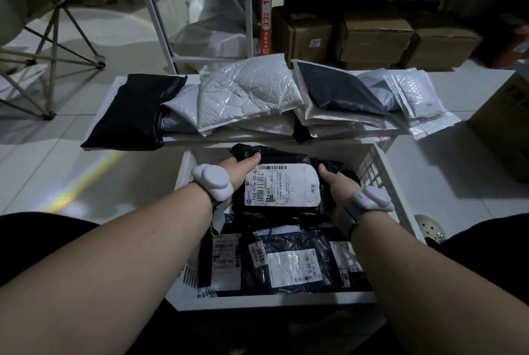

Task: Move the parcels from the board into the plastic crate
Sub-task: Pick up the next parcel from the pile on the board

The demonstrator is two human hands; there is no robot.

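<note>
Placing step: left hand (240,173), right hand (336,185) both gripping black parcel (282,185) over crate (392,191); next, lower, release.

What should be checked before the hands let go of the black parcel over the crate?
1. Grip on both sides: ok. The left hand and right hand hold the black plastic parcel with the white shipping label by its edges.
2. Parcel over the white plastic crate: ok, it sits inside the rim line.
3. Room below: ok. The dark labelled parcels already in the crate lie flat.
4. Parcel resting or still in the air: cannot tell.
5. Label facing up: ok.
6. Work left: not ok. Grey and black mailer bags remain on the white board.
</note>
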